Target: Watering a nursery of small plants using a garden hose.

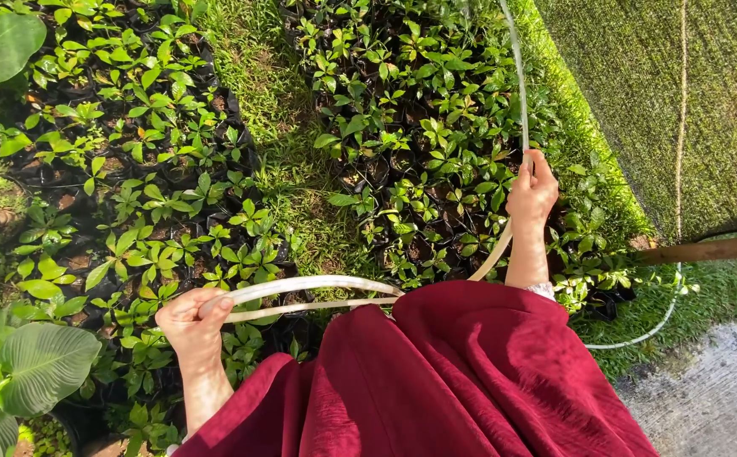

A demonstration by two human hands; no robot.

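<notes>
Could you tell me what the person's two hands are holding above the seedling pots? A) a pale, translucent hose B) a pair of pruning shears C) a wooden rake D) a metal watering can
A: the left hand grips a folded loop of the pale hose, and the right hand holds the same hose where it runs up over the potted seedlings.

Outdoor plot, strong sun w/ hard shadows. Two beds of seedlings in black bags (157, 169), (419, 127), split by grass strip (275, 110). Large broad leaves (42, 364) at left edge. Green shade netting (639, 85) upper right. Wooden pole (707, 250) lying across at right. Bare concrete patch (707, 398) bottom right.
</notes>
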